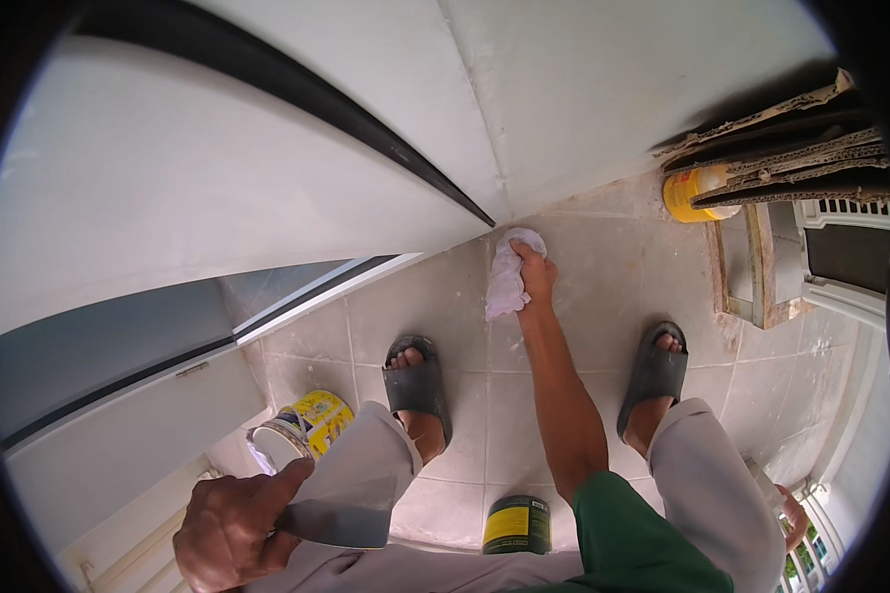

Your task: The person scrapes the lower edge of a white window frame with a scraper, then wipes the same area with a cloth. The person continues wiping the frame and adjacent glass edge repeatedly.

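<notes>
My right hand point(535, 270) grips a crumpled pale cloth point(507, 278) low over the tiled floor point(578, 296), close to the corner where the white walls meet. At the lower left, my left hand point(241, 519) holds a putty knife with a wide metal blade point(348, 515); its handle is hidden in the fist. The blade lies over my left trouser leg in the view. A yellow bucket point(322, 419) with a whitish top stands behind that hand. Between my feet, nearer my body, is a dark green and yellow can point(518, 525).
At the right, folded cardboard point(793, 174) leans by a yellow container point(690, 194), a rusty metal frame point(760, 274) and a white vented unit point(849, 259). A window opening with a dark-edged frame point(326, 296) lies left. Black slides point(419, 385) are on my feet.
</notes>
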Action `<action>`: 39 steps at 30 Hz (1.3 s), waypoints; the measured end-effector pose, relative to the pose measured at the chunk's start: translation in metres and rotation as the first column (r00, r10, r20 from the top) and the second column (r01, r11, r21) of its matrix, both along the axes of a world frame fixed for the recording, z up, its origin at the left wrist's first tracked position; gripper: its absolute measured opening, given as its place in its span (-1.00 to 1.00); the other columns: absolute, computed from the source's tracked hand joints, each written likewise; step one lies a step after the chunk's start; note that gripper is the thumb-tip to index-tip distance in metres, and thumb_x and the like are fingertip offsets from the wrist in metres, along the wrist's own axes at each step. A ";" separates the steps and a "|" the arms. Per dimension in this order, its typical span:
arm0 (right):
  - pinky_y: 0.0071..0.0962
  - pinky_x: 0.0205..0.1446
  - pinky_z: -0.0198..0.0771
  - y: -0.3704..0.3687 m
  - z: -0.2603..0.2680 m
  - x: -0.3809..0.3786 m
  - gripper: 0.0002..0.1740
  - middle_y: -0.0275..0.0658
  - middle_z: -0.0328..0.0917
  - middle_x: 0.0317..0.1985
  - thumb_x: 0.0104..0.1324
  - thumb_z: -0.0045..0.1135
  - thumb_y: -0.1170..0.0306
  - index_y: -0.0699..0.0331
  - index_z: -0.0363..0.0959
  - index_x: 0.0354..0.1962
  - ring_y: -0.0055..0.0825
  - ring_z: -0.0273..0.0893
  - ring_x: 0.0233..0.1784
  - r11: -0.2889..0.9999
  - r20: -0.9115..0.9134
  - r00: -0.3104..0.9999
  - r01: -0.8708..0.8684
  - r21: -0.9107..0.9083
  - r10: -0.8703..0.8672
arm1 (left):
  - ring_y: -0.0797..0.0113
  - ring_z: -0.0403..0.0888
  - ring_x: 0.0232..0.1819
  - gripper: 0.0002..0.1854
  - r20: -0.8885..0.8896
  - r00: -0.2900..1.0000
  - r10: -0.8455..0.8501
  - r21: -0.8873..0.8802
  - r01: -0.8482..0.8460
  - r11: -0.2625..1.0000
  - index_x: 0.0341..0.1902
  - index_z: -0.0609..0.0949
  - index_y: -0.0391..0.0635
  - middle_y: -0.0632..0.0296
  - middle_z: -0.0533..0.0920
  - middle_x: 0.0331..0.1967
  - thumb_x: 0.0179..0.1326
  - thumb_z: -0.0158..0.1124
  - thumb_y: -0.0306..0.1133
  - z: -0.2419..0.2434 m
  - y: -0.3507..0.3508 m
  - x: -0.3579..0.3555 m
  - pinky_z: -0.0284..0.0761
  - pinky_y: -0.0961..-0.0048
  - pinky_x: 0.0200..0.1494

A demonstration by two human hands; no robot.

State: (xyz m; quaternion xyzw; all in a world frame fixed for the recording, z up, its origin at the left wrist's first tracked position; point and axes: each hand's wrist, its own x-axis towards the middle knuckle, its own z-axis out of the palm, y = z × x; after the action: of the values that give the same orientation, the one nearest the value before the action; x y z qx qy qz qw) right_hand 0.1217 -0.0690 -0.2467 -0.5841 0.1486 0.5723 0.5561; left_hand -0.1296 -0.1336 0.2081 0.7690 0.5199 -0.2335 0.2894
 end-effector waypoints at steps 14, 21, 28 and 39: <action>-0.39 -0.32 0.57 0.034 -0.001 -0.007 -0.79 -0.21 0.69 -0.27 0.32 0.34 0.55 0.46 0.62 -0.11 -0.42 0.67 -0.33 0.994 -0.042 0.994 0.101 0.033 -0.099 | 0.08 0.72 -0.50 -0.28 0.065 0.996 0.057 -0.067 -0.052 0.996 0.12 0.69 -0.20 0.07 0.71 -0.50 -0.34 0.29 -0.51 -0.003 0.004 -0.002 0.60 0.24 -0.40; -0.36 -0.22 0.58 0.013 0.010 -0.009 -0.72 -0.22 0.70 -0.23 0.28 0.43 0.50 0.44 0.63 -0.09 -0.43 0.68 -0.26 0.974 -0.080 0.991 0.125 0.187 -0.112 | 0.07 0.72 -0.50 -0.30 0.072 0.996 0.047 -0.055 -0.043 0.998 0.10 0.70 -0.23 0.06 0.72 -0.50 -0.35 0.28 -0.54 -0.004 0.008 0.002 0.61 0.26 -0.40; -0.37 -0.12 0.61 -0.049 0.001 -0.024 -0.69 -0.23 0.71 -0.19 0.28 0.48 0.47 0.41 0.63 -0.07 -0.43 0.68 -0.21 0.960 -0.099 0.987 0.146 0.241 -0.126 | 0.06 0.74 -0.47 -0.31 0.078 0.995 0.061 -0.031 -0.059 0.998 0.12 0.70 -0.23 0.05 0.73 -0.49 -0.31 0.32 -0.54 -0.003 0.009 0.000 0.62 0.25 -0.37; -0.26 -0.05 0.66 -0.035 -0.002 -0.042 -0.73 -0.25 0.71 -0.21 0.32 0.40 0.45 0.32 0.61 -0.05 -0.33 0.71 -0.18 0.961 -0.352 0.936 0.106 0.257 -0.009 | 0.08 0.75 -0.47 -0.30 0.112 0.991 0.079 -0.011 -0.079 0.997 0.13 0.69 -0.23 0.06 0.74 -0.48 -0.31 0.36 -0.52 -0.004 0.006 -0.004 0.62 0.27 -0.35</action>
State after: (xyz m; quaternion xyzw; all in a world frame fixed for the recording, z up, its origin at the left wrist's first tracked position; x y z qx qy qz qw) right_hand 0.0799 -0.1039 -0.2487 -0.3871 0.1816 0.6648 0.6125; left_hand -0.1336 -0.1274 0.2045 0.7589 0.5322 -0.1799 0.3295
